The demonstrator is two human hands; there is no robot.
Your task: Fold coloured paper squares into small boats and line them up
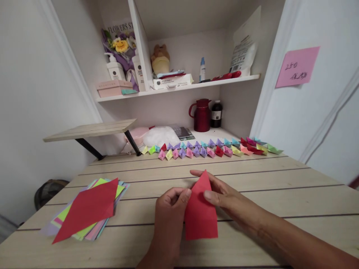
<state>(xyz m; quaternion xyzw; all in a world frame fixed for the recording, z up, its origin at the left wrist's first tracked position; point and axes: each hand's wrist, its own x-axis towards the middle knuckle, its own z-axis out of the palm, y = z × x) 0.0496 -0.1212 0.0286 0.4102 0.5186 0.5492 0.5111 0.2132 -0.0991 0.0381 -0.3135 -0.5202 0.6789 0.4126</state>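
Observation:
A red sheet of paper [200, 220], folded to a point at its far end and straight across its near end, is held between my hands just over the table. My left hand [171, 209] pinches its left edge between thumb and curled fingers. From the other side my right hand [221, 192] grips it, thumb on the front face and fingers behind, partly hidden by the paper. To the left lies a fanned stack of coloured paper sheets [120, 190], a red sheet [89, 205] on top.
Two rows of small folded paper boats [196, 151] line the back of the wooden table [134, 246]. A small raised stand [92, 130] rises at the back left. Behind are a red jug [202, 116], a dark bottle [216, 114] and a white shelf [202, 85] with assorted items.

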